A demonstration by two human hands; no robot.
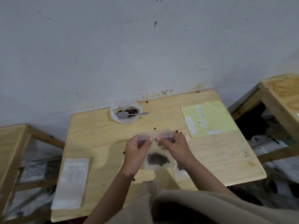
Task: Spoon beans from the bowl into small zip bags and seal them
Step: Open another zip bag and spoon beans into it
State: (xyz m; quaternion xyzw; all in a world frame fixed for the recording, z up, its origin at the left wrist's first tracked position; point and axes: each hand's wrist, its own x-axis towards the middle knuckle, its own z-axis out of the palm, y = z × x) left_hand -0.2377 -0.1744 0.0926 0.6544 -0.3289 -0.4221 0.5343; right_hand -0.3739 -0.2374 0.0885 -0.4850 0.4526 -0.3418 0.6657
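1. So: zip bag point(157, 156) was held up over the table point(210, 159), centre-front, w/ both hands at its top edge. Beans point(157, 159) sat as a dark clump in the bag's lower part.
2. Left hand point(137, 148) pinched the top-left corner, right hand point(174, 145) pinched the top-right; fingers curled round the strip, thumbs nearly meeting at the middle.
3. Key relation: seal strip ran left–right between the two hands, bag hanging down toward the person. Neither hand nearer, grip was symmetric. Likely step: pressing the zip closed along that axis. Can't tell if it was already shut, too blurry.
4. Bowl point(126, 114) stood well apart at the far edge near the wall, spoon point(131, 114) resting in it, handle pointing right.
5. Room: bare wood left and right of the hands. Stack of bags point(71, 183) near-left by the table edge, yellow sheet point(208, 118) far-right. Loose beans scattered around, some just beyond the hands.
6. Risk (judgement): tilt the bag before seal → spill toward near edge.
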